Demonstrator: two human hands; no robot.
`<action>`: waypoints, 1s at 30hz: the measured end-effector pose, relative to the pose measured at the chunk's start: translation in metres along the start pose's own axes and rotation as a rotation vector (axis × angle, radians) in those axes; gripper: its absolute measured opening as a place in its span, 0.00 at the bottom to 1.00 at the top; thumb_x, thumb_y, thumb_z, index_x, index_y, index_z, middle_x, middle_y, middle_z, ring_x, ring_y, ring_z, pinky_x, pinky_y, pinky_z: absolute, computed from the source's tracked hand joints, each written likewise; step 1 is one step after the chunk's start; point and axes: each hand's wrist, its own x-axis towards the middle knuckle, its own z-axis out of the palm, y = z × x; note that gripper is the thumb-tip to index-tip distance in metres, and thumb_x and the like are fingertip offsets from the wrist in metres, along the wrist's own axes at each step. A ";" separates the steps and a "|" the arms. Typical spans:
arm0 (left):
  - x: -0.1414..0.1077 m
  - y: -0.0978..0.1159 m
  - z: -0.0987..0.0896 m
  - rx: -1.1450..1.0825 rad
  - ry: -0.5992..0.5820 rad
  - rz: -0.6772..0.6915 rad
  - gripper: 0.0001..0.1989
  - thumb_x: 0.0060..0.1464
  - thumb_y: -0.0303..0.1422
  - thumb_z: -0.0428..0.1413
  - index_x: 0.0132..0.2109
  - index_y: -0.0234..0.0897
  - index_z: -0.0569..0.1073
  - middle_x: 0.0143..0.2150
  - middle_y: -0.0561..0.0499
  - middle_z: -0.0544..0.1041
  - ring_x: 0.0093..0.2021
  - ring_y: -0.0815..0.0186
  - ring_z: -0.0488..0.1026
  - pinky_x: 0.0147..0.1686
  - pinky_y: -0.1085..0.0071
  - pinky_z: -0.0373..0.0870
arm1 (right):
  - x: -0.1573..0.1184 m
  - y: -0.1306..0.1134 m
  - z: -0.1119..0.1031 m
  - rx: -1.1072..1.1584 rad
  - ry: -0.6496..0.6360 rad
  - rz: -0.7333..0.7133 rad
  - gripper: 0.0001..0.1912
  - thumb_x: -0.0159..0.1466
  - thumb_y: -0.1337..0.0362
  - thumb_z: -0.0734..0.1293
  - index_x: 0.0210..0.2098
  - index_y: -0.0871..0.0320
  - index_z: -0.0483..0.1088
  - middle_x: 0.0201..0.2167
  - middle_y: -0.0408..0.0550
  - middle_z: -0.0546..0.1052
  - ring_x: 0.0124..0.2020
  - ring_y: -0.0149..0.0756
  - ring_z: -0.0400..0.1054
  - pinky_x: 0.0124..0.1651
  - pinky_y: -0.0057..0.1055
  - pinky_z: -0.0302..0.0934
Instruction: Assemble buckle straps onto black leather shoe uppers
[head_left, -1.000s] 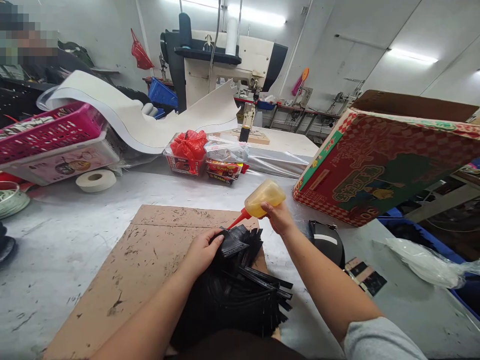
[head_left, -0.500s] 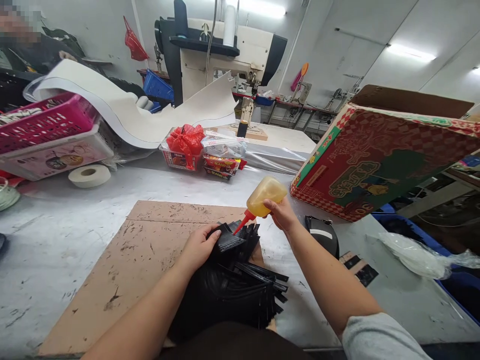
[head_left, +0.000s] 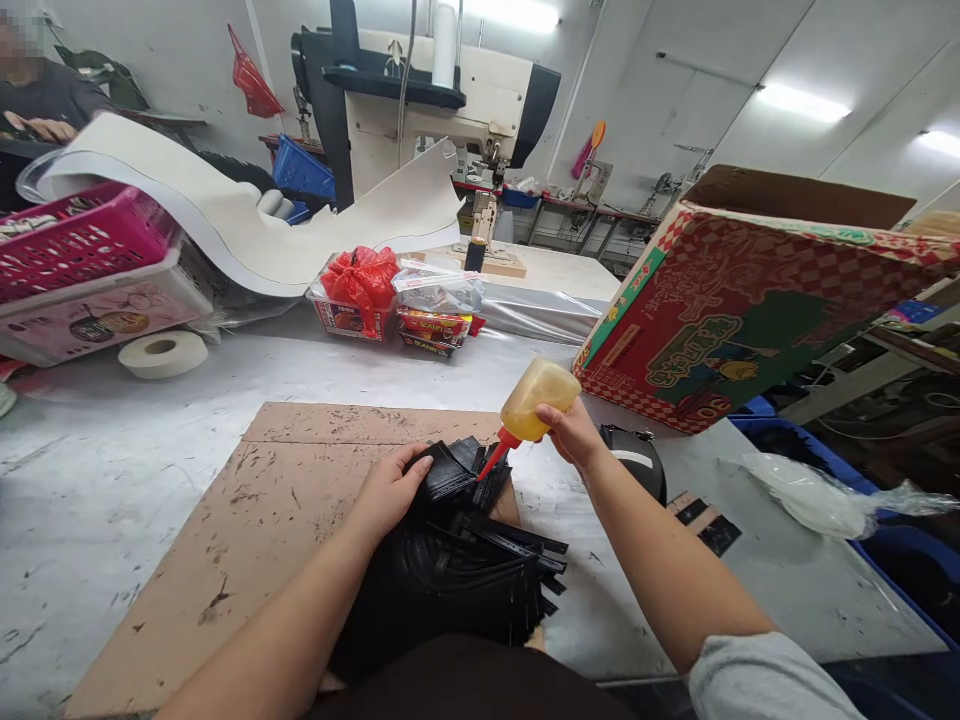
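My right hand (head_left: 568, 428) is closed around a squeeze bottle (head_left: 538, 398) of yellowish liquid, tipped down. Its red nozzle (head_left: 495, 455) meets the edge of a black leather-like piece (head_left: 454, 470). Thumb on top, my left hand (head_left: 396, 488) grips that piece at its left side; the fingers underneath are hidden. Below it lies a heap of more black pieces (head_left: 450, 580) with strap-like ends fanning out to the right. The heap rests partly on a stained cardboard sheet (head_left: 247, 530).
A red and green carton (head_left: 720, 330) leans at the right, near a small black pouch (head_left: 637, 462). Snack packs (head_left: 435, 328), a tape roll (head_left: 163, 352) and a magenta basket (head_left: 90, 240) line the back and left. Behind stands a sewing machine (head_left: 442, 110). Another person sits far left.
The nozzle tip has moved along the black piece's edge toward its lower right corner. My right hand has shifted slightly with the bottle. The view has turned a little to the right.
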 end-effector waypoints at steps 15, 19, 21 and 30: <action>-0.058 0.006 -0.073 0.962 0.026 -0.134 0.35 0.43 0.54 0.52 0.52 0.32 0.69 0.54 0.34 0.71 0.55 0.41 0.64 0.53 0.48 0.56 | -0.119 -0.008 -0.075 0.355 0.502 -0.051 0.25 0.42 0.47 0.75 0.33 0.54 0.71 0.28 0.42 0.76 0.20 0.29 0.66 0.14 0.22 0.58; -0.088 -0.020 -0.069 0.927 0.039 -0.157 0.34 0.39 0.53 0.52 0.50 0.35 0.69 0.58 0.35 0.67 0.58 0.44 0.61 0.56 0.48 0.55 | -0.151 -0.011 -0.091 0.467 0.588 -0.058 0.27 0.38 0.46 0.76 0.32 0.55 0.72 0.24 0.39 0.73 0.15 0.23 0.58 0.13 0.22 0.56; -0.094 -0.027 -0.062 0.774 0.133 -0.146 0.33 0.38 0.52 0.52 0.49 0.35 0.67 0.56 0.35 0.69 0.57 0.46 0.63 0.56 0.51 0.57 | -0.159 -0.011 -0.091 0.532 0.645 -0.068 0.28 0.35 0.46 0.77 0.32 0.54 0.72 0.22 0.38 0.72 0.14 0.23 0.56 0.13 0.21 0.55; -0.038 -0.017 -0.104 -0.131 0.296 -0.294 0.26 0.30 0.45 0.63 0.38 0.39 0.67 0.33 0.50 0.78 0.35 0.58 0.76 0.35 0.64 0.74 | -0.163 -0.003 -0.073 0.665 0.714 -0.061 0.33 0.33 0.49 0.79 0.35 0.54 0.71 0.24 0.37 0.72 0.16 0.22 0.56 0.13 0.19 0.55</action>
